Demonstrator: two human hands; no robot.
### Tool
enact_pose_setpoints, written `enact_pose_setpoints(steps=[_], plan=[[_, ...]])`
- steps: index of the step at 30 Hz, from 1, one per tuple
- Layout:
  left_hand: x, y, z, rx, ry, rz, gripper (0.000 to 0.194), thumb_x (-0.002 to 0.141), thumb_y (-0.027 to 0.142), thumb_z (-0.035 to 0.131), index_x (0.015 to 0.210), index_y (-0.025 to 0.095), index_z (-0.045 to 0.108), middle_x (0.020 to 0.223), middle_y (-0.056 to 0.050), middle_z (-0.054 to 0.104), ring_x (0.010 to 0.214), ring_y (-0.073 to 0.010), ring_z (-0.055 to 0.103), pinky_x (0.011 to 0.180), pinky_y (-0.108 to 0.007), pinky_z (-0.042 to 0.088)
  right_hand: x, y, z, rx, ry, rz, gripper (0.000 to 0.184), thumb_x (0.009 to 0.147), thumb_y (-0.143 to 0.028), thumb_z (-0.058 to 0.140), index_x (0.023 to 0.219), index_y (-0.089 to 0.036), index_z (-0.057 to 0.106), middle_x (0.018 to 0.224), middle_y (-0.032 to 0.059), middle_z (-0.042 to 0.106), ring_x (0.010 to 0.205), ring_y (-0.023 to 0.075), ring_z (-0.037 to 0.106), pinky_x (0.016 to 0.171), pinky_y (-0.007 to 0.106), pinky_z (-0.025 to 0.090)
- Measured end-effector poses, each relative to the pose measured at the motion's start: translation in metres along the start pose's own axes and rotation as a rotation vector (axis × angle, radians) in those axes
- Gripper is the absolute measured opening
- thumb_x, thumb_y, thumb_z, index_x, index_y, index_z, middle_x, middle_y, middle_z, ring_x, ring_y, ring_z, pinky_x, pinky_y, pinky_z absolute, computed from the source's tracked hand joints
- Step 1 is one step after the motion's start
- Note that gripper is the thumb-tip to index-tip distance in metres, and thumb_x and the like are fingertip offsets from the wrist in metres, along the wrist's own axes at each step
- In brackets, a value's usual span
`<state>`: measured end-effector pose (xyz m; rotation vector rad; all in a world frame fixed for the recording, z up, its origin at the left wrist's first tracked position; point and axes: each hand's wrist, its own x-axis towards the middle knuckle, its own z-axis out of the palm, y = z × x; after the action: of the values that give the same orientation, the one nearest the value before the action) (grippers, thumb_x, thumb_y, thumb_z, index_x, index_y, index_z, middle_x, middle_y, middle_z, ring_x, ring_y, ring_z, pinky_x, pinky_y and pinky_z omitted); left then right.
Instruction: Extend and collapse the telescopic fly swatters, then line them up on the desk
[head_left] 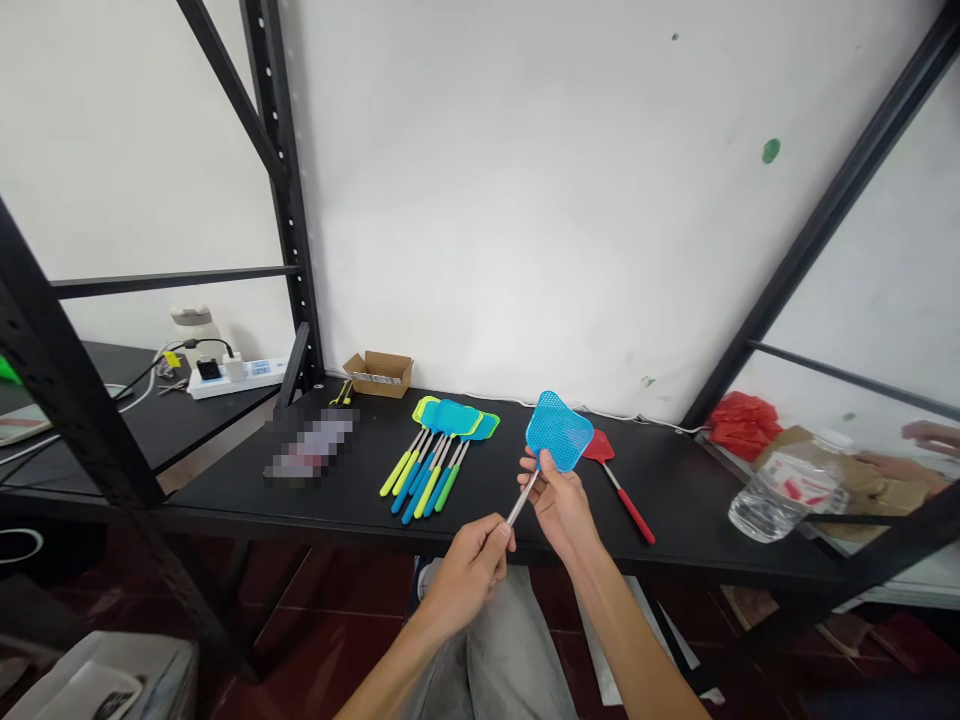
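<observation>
Over the front edge of the black table, both my hands hold a blue fly swatter [559, 432] with a metal shaft, tilted with its head up. My left hand [474, 560] is wrapped round the lower end, hiding the handle. Just below the blue head, my right hand [561, 500] grips the upper shaft between thumb and fingers. A red fly swatter [636, 515] lies on the table right of my right hand. To the left, several fly swatters [442, 450] with blue, yellow-green and green handles lie side by side, their blue and yellow-green heads overlapping toward the wall.
An open cardboard box [381, 374] stands by the wall. A blurred patch [319, 445] covers something on the table's left. A power strip [247, 375] sits on the left table. At right are a clear plastic bottle [787, 490], a red bag [744, 425] and another person's hand [930, 436].
</observation>
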<state>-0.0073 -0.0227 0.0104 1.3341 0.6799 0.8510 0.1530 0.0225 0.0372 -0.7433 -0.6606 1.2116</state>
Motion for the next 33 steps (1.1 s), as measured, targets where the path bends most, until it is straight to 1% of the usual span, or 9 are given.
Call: enact_pose_setpoints(steps=[7,10,16,20,23,26,28,30,33], plan=[[0.002,0.002,-0.001,-0.033,-0.035,0.005,0.041,0.093,0.057,0.044,0.083,0.019,0.051,0.053,0.009,0.031,0.046,-0.0066,0.019,0.04,-0.018,0.017,-0.007,-0.015,-0.005,-0.09,-0.121,0.023,0.037,0.066,-0.037,0.088,0.093,-0.017,0.075,0.081,0.0055,0.073,0.072,0.0163,0.068,0.066,0.026,0.057],[0.0,0.007,0.0,0.031,-0.035,-0.012,0.043,0.093,0.06,0.04,0.083,0.019,0.051,0.054,0.009,0.029,0.047,-0.0076,0.019,0.042,-0.02,0.017,-0.003,-0.018,-0.012,-0.189,-0.101,-0.056,0.035,0.061,-0.033,0.09,0.087,-0.016,0.076,0.077,0.0059,0.072,0.069,0.0161,0.066,0.062,0.026,0.054],[-0.005,0.013,0.004,0.645,0.252,0.197,0.038,0.096,0.049,0.04,0.071,0.021,0.048,0.055,0.003,0.036,0.049,-0.0116,0.028,0.053,-0.026,0.016,0.014,-0.01,-0.016,-0.257,0.025,-0.227,0.032,0.061,-0.036,0.089,0.08,-0.015,0.076,0.079,0.0084,0.073,0.061,0.0127,0.061,0.054,0.024,0.048],[-0.007,0.015,-0.001,0.821,0.378,0.18,0.031,0.093,0.044,0.046,0.072,0.022,0.049,0.055,0.003,0.034,0.046,-0.0122,0.026,0.054,-0.028,0.012,0.024,-0.009,-0.018,-0.215,0.099,-0.213,0.036,0.055,-0.037,0.091,0.077,-0.014,0.074,0.072,0.0076,0.071,0.058,0.0131,0.06,0.051,0.025,0.048],[-0.008,0.02,-0.009,0.64,0.222,0.108,0.036,0.093,0.049,0.044,0.071,0.021,0.048,0.056,0.003,0.035,0.048,-0.0116,0.03,0.052,-0.025,0.016,0.031,-0.012,-0.024,-0.175,0.119,-0.202,0.035,0.053,-0.035,0.093,0.076,-0.016,0.073,0.078,0.0066,0.072,0.063,0.0139,0.063,0.05,0.023,0.049],[-0.008,0.023,-0.018,0.191,-0.087,-0.153,0.041,0.092,0.058,0.04,0.077,0.022,0.048,0.053,0.007,0.032,0.044,-0.0092,0.023,0.046,-0.022,0.017,0.037,-0.02,-0.03,-0.124,0.116,-0.217,0.033,0.055,-0.032,0.092,0.077,-0.017,0.073,0.088,0.0069,0.073,0.067,0.013,0.065,0.05,0.02,0.05],[-0.01,0.022,-0.022,-0.008,-0.196,-0.271,0.043,0.091,0.063,0.037,0.083,0.023,0.048,0.052,0.009,0.029,0.041,-0.008,0.017,0.043,-0.022,0.016,0.041,-0.026,-0.033,-0.116,0.105,-0.231,0.033,0.056,-0.03,0.092,0.078,-0.016,0.073,0.091,0.0075,0.073,0.068,0.0126,0.065,0.05,0.02,0.05],[-0.014,0.02,-0.022,0.031,-0.173,-0.233,0.045,0.091,0.065,0.036,0.082,0.023,0.048,0.052,0.009,0.03,0.041,-0.0082,0.019,0.044,-0.022,0.018,0.044,-0.031,-0.034,-0.13,0.106,-0.248,0.033,0.056,-0.029,0.092,0.079,-0.016,0.073,0.09,0.0075,0.073,0.067,0.0128,0.065,0.05,0.02,0.049],[-0.028,0.015,-0.018,0.45,0.079,-0.009,0.042,0.091,0.059,0.043,0.074,0.022,0.051,0.054,0.004,0.035,0.047,-0.0115,0.031,0.05,-0.024,0.022,0.048,-0.036,-0.038,-0.149,0.123,-0.271,0.035,0.055,-0.03,0.093,0.079,-0.016,0.072,0.089,0.0075,0.073,0.067,0.0137,0.065,0.05,0.022,0.05]])
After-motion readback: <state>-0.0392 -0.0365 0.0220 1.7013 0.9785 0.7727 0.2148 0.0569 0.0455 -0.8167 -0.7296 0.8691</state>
